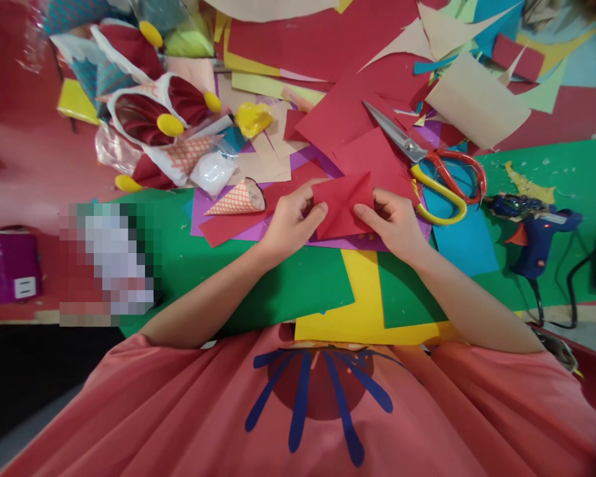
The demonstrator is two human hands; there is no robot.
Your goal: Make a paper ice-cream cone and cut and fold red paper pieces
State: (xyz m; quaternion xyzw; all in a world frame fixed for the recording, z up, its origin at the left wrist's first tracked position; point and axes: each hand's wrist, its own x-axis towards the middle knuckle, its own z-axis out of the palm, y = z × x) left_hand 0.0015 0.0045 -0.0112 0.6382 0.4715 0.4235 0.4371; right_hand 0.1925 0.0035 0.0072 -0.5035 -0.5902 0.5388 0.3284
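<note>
Between my two hands is a small piece of red paper with a slanting crease across it. My left hand pinches its left edge, thumb on top. On the opposite edge, my right hand grips it the same way, the thumb near the crease. Fingers under the paper are mostly hidden. Beneath lies purple paper over green sheets. Left of my left hand rests a small checked paper cone. Scissors with red and yellow handles lie open just beyond my right hand.
A blue glue gun with a cord lies at right on green paper. Red-lined cones with yellow discs stand at upper left, near a yellow lump. Red sheets and beige scraps cover the back. A blurred-out object is at left.
</note>
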